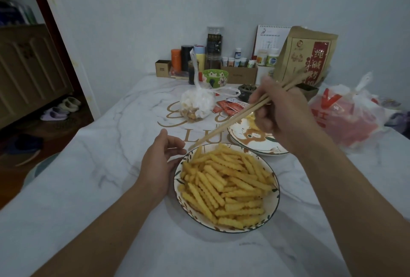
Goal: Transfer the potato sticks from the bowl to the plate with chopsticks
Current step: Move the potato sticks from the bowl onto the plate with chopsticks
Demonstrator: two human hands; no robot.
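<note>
A pale wall backs a white marbled table [93,165] with gold lettering; jars, bottles, a calendar and a brown snack bag crowd its far edge in the upper middle of the frame, and a tied plastic bag [197,105] sits in front of them.

In the lower middle of the frame the bowl [275,190] is heaped with crinkle-cut potato sticks [224,185]. Just beyond it, up and to the right, lies the patterned plate [248,138], largely hidden by the right hand [286,114]; something pale yellow shows on it near the fingers, though I cannot tell what.

The step in hand looks like an early pick: the bowl is nearly full. The right hand's grip is curled round the upper part of the chopsticks [241,117], whose tips point down-left to just above the bowl's far rim, close together and carrying nothing. The left hand [159,163] rests with relaxed, spread fingers against the bowl's left rim, steadying it.

Next, the tips likely need to part, dip into the pile, close on a stick and carry it to the plate.
</note>
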